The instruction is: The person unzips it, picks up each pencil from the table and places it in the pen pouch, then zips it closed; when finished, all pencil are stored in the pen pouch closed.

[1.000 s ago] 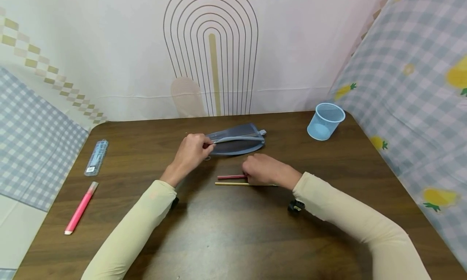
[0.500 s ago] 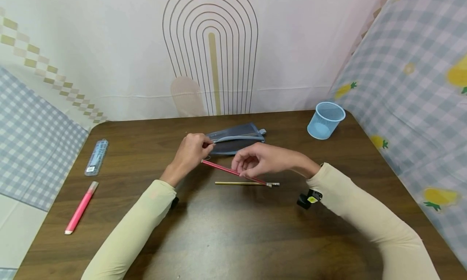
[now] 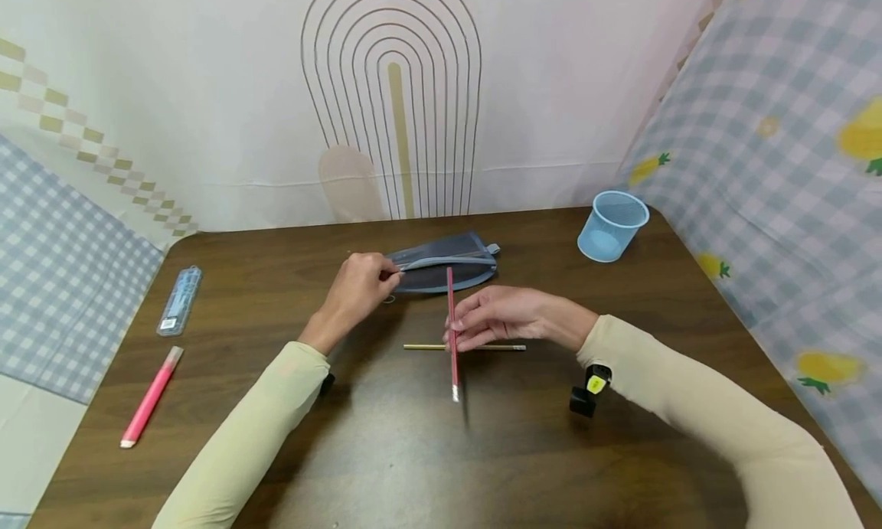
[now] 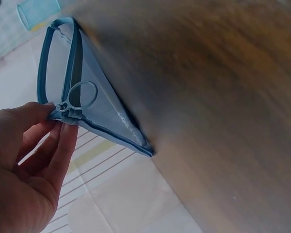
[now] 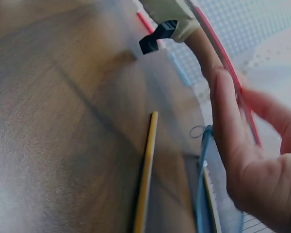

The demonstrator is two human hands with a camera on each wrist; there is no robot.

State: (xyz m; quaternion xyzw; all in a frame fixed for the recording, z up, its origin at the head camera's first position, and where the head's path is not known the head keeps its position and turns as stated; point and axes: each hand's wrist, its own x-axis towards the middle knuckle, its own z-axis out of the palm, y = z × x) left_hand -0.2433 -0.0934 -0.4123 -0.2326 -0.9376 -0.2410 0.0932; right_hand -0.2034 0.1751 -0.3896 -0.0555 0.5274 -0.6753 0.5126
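My left hand (image 3: 361,280) pinches the zipper end of a blue mesh pencil case (image 3: 441,280), holding its mouth apart. In the left wrist view a ring pull (image 4: 82,94) hangs beside those fingertips. A red pencil (image 3: 451,299) is pinched in my right hand (image 3: 510,318), raised over the table in front of the case. Its eraser end points toward me and its other end overlaps the case's near edge in the head view. Below the right hand a yellow pencil (image 3: 423,347) lies on the table, partly covered by the fingers.
A light blue mesh pencil cup (image 3: 612,226) stands at the back right. At the left lie a pink marker (image 3: 150,399) and a flat blue-patterned clear case (image 3: 180,301). A patterned cloth wall (image 3: 241,115) rises behind the brown table (image 3: 386,468).
The right hand has lifted the red pencil off the table from beside the yellow one and turned it from crosswise to pointing away from me. The left hand stays at the pencil case.
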